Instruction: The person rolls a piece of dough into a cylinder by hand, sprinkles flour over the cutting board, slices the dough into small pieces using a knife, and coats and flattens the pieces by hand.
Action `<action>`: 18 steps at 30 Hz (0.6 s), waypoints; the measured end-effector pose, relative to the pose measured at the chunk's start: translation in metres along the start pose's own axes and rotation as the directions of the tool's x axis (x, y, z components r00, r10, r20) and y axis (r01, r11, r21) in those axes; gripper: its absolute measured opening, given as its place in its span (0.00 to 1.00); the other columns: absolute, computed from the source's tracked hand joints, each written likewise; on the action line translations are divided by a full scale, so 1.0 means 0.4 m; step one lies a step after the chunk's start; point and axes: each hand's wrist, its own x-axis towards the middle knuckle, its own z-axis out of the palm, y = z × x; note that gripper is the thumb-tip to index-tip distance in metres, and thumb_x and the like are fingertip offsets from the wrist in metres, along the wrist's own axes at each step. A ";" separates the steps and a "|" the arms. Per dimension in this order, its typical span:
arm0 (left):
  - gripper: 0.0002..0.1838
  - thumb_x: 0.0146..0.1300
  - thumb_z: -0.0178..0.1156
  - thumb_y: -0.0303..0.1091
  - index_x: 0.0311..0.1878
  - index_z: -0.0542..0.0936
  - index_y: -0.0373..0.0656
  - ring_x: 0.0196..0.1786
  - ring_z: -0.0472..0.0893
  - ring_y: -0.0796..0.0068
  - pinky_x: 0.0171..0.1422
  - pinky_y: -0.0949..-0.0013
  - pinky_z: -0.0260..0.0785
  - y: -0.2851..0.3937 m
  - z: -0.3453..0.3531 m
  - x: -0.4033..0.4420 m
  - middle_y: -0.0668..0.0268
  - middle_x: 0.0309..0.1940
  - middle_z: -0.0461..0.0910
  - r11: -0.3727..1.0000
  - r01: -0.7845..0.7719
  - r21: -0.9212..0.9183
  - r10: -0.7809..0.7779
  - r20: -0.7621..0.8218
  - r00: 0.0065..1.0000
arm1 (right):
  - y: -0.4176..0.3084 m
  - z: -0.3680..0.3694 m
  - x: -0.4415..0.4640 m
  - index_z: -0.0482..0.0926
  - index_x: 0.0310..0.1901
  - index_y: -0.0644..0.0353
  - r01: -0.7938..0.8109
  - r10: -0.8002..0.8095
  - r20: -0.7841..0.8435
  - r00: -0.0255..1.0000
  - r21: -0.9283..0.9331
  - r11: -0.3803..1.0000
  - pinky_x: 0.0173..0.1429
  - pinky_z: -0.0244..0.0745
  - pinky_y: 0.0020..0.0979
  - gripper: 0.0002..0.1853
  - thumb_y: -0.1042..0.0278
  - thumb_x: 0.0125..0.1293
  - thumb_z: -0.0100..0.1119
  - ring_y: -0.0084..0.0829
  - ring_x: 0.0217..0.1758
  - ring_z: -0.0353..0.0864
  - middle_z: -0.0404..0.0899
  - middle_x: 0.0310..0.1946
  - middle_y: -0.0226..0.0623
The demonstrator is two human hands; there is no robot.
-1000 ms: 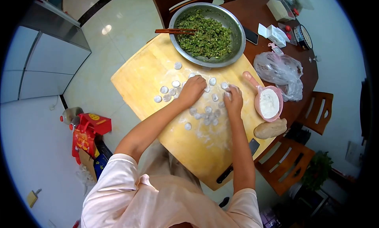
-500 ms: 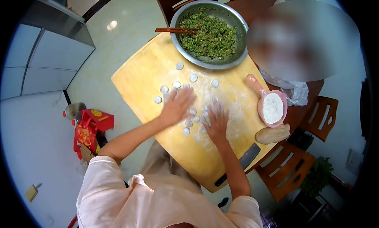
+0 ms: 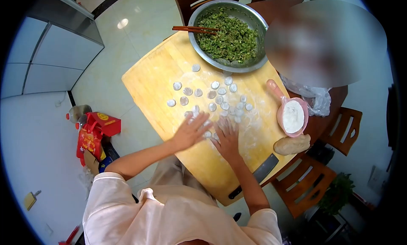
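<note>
**Both hands low over a bunch of floury dough pieces**

So the little round dough pieces point(image 3: 211, 94) are scattered over the middle of the wooden board point(image 3: 148, 84), with a few right at and partly under the fingers. The left hand point(image 3: 193, 130) is palm down, fingers spread and a bit blurry, holding nothing. The right hand point(image 3: 227, 137) is just beside it, also flat and fanned out, nothing gripped. Can't tell if either palm is really pressing or just skimming. My guess is the fingers are wide so they cover several pieces at once.

The white dusting probably keeps stuff from sticking, which would explain the pink cup point(image 3: 279, 116) of flour point(image 3: 293, 116) on the right side, handy for that hand. The dough lump point(image 3: 292, 145) sits right by it. The knife point(image 3: 267, 166) lies flat along the near edge, next to the right forearm, handle toward the person, I'd say for an easy grab. The metal bowl point(image 3: 235, 70) of chopped greens point(image 3: 229, 37) is at the far end, likely to leave working room, chopsticks point(image 3: 186, 29) resting across its rim.
</note>
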 end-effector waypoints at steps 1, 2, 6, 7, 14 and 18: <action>0.41 0.66 0.61 0.55 0.78 0.62 0.49 0.82 0.53 0.49 0.81 0.39 0.44 -0.024 -0.005 0.012 0.53 0.81 0.52 0.999 0.052 0.001 -0.052 -0.024 0.998 | -0.005 0.010 0.048 0.69 0.72 0.47 0.014 -0.015 -0.005 1.000 -0.048 0.999 0.77 0.43 0.70 0.38 0.56 0.60 0.69 0.49 0.81 0.53 0.60 0.77 0.43; 0.41 0.66 0.60 0.55 0.78 0.62 0.49 0.82 0.53 0.49 0.80 0.38 0.44 -0.057 -0.032 0.041 0.53 0.81 0.51 0.995 0.101 0.002 -0.101 -0.049 0.994 | -0.003 0.018 0.097 0.69 0.72 0.47 0.028 -0.029 -0.011 1.000 -0.096 0.995 0.76 0.43 0.70 0.38 0.57 0.59 0.70 0.49 0.81 0.54 0.61 0.76 0.42; 0.41 0.65 0.62 0.55 0.77 0.63 0.47 0.82 0.52 0.49 0.80 0.36 0.44 -0.075 -0.014 0.182 0.51 0.80 0.53 0.969 0.248 0.006 -0.241 -0.217 0.946 | 0.070 -0.028 0.126 0.71 0.71 0.48 -0.121 0.092 -0.180 0.979 -0.154 0.981 0.77 0.43 0.70 0.37 0.58 0.58 0.70 0.49 0.81 0.54 0.62 0.76 0.40; 0.42 0.65 0.62 0.57 0.76 0.64 0.46 0.83 0.50 0.49 0.80 0.36 0.43 -0.047 -0.003 0.198 0.49 0.80 0.53 0.965 0.260 -0.021 -0.258 -0.210 0.943 | 0.085 -0.040 0.088 0.68 0.72 0.51 -0.125 0.099 -0.135 0.986 -0.195 0.973 0.77 0.42 0.70 0.38 0.59 0.59 0.69 0.50 0.81 0.53 0.59 0.78 0.42; 0.42 0.64 0.62 0.57 0.78 0.63 0.52 0.82 0.51 0.49 0.80 0.35 0.43 -0.024 0.005 0.029 0.55 0.81 0.53 0.996 0.091 -0.004 -0.091 -0.013 0.996 | 0.014 0.023 0.057 0.63 0.75 0.53 -0.005 0.000 -0.113 0.994 -0.043 0.999 0.77 0.42 0.69 0.41 0.58 0.61 0.68 0.51 0.81 0.54 0.57 0.78 0.46; 0.35 0.62 0.65 0.50 0.70 0.72 0.44 0.78 0.60 0.50 0.79 0.38 0.46 -0.087 -0.066 0.069 0.55 0.73 0.65 0.984 0.179 -0.021 -0.180 -0.192 0.965 | 0.016 -0.008 0.181 0.70 0.70 0.54 -0.129 0.109 -0.134 0.985 -0.155 0.979 0.78 0.44 0.67 0.34 0.60 0.62 0.67 0.48 0.81 0.54 0.60 0.77 0.45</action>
